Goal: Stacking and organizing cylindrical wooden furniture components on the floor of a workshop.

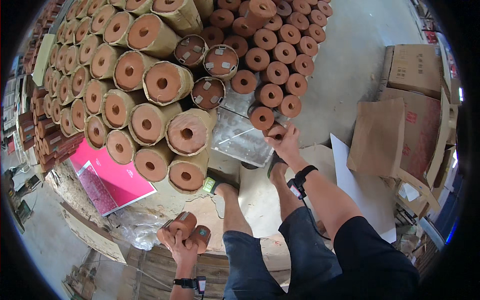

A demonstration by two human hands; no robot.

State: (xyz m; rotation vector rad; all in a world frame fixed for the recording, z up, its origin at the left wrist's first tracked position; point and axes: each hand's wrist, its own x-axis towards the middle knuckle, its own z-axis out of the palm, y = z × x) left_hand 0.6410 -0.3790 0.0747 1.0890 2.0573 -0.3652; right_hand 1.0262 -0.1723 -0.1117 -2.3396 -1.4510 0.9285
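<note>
My left hand (181,250), low and left of my legs, is closed around a small bunch of reddish-brown cylinders (185,223); they press together, and the fingers hide part of them. My right hand (284,142) reaches forward and grips a single reddish-brown cylinder (274,131) with a round hole in its end. That one sits at the near end of a group of similar upright cylinders (270,95), close beside its neighbour. Whether it touches the surface below cannot be seen.
Large paper-wrapped cylinders (186,132) with holed ends are stacked at the left. Three dark-topped ones (208,93) with metal clips stand beside them. A grey plate (243,137) lies before my feet. Pink printed sheet (110,175) is left; cardboard boxes (415,130) are right.
</note>
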